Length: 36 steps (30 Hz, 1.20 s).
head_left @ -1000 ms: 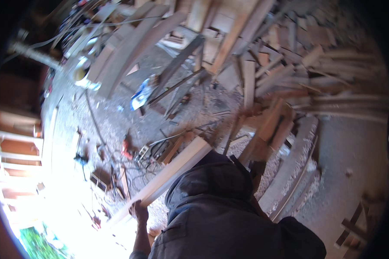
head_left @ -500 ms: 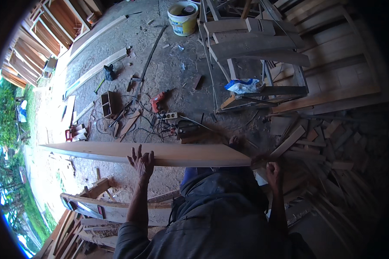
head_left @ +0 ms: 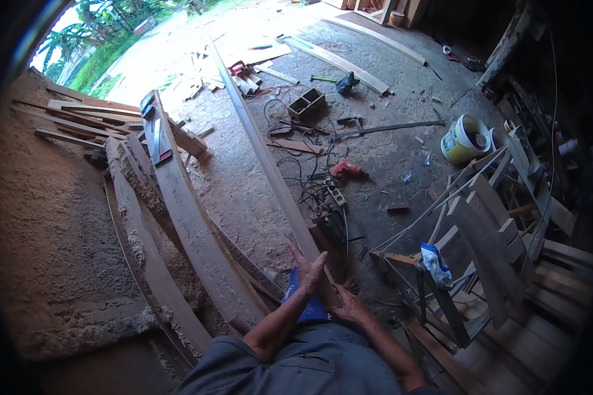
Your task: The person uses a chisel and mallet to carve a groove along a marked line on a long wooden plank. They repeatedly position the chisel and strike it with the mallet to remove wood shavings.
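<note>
A long wooden board [head_left: 263, 158] runs from my body away toward the bright doorway, tilted so that a narrow edge shows. My left hand [head_left: 308, 268] steadies its left side near the close end, thumb lying across the edge and fingers stretched along the side. My right hand [head_left: 351, 305] grips the near end from the right, its fingers partly hidden by the wood. Blue cloth [head_left: 310, 306] shows below the board, between my forearms.
Curved planks [head_left: 197, 230] lie at left, with a level-like tool [head_left: 158, 141] on one. A red drill [head_left: 347, 168], cables, a wooden box [head_left: 306, 103] and a hammer-shaped tool [head_left: 357, 126] are on the floor. A wooden frame stand [head_left: 441, 303] and a bucket [head_left: 464, 139] stand at right.
The board has swung from lying crosswise to pointing away from me, and my view has turned left. My right hand, earlier a fist beside the board's end, now holds that end.
</note>
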{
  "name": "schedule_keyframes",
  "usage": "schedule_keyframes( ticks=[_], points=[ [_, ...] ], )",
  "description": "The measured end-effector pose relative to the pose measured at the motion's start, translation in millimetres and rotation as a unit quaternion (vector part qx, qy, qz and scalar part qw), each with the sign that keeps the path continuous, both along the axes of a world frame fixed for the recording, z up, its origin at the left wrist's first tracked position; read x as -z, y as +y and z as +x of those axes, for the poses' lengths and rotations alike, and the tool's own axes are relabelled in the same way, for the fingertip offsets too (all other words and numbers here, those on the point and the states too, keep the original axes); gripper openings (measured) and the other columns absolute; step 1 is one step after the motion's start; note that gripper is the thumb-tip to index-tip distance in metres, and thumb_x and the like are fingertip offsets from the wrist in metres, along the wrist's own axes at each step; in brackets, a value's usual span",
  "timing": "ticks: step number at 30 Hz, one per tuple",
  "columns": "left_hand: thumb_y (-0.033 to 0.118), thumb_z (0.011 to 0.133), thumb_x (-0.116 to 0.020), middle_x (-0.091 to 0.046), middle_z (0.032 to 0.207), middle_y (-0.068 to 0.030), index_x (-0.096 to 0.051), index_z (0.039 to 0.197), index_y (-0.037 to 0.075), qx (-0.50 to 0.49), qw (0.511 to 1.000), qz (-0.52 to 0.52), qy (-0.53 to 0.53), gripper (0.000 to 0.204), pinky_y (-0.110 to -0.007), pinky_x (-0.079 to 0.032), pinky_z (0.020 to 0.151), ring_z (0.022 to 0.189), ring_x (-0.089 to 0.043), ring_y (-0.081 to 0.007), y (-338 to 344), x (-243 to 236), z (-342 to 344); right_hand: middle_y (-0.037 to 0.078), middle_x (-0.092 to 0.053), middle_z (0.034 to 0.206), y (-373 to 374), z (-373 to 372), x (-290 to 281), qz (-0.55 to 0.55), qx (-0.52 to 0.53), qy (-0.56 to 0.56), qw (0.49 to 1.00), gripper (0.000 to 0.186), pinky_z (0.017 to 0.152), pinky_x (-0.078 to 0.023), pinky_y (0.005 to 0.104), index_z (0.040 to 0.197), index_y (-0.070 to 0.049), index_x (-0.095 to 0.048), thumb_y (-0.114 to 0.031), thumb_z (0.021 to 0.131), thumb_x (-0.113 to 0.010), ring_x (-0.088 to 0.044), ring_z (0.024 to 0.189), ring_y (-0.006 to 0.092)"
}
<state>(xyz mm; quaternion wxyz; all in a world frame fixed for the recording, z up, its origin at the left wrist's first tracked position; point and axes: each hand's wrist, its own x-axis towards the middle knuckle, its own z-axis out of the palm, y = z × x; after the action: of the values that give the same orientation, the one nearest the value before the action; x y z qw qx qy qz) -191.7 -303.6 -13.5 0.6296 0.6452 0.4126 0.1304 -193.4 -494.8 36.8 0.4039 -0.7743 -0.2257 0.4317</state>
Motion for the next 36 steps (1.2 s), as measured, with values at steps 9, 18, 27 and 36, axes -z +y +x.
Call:
schedule_keyframes(
  ticks=[9,18,27,36],
  points=[
    [0.008,0.074,-0.07,-0.053,0.138,-0.0282,-0.021,0.159,0.003,-0.024,0.995,0.091,-0.012,0.097,-0.043,-0.047,0.109,0.126,-0.058,-0.0383,-64.5,-25.8,-30.9,0.032,-0.056,0.137,0.3,-2.2,3.2,-0.08,-0.111,-0.046,0.989,0.092,0.1,-0.049,0.0544,0.156,-0.008,-0.019,-0.044,0.087,-0.068,-0.058,0.124,0.0501],
    [0.006,0.073,-0.064,-0.065,0.122,-0.0253,-0.025,0.157,0.005,-0.041,0.997,0.02,0.066,0.092,-0.044,-0.055,0.098,0.112,-0.067,-0.0384,-35.6,-46.1,-62.2,0.033,-0.058,0.132,32.7,-31.3,8.4,-0.053,-0.128,-0.033,0.99,0.095,0.092,-0.052,0.0572,0.153,-0.007,-0.023,-0.033,0.076,-0.073,-0.062,0.114,0.0526],
    [0.005,0.071,-0.064,-0.064,0.123,-0.019,-0.033,0.155,0.005,-0.026,0.997,0.011,0.067,0.089,-0.039,-0.054,0.096,0.11,-0.066,-0.0298,42.0,-50.1,-135.6,0.03,-0.055,0.139,74.8,-41.0,-12.3,0.115,-0.233,-0.002,0.966,0.076,0.108,-0.046,0.0504,0.151,-0.004,-0.037,-0.04,0.091,-0.067,-0.056,0.126,0.0482],
    [-0.001,0.073,-0.063,-0.059,0.131,-0.017,-0.032,0.155,0.003,0.024,0.991,0.12,0.062,0.088,-0.04,-0.052,0.101,0.118,-0.063,-0.0283,22.1,-15.3,-145.2,0.027,-0.069,0.12,44.9,76.9,118.2,-0.082,-0.165,-0.07,0.98,0.046,0.097,-0.052,0.0516,0.124,-0.007,-0.066,-0.039,0.091,-0.065,-0.065,0.115,0.0437]
  ],
)
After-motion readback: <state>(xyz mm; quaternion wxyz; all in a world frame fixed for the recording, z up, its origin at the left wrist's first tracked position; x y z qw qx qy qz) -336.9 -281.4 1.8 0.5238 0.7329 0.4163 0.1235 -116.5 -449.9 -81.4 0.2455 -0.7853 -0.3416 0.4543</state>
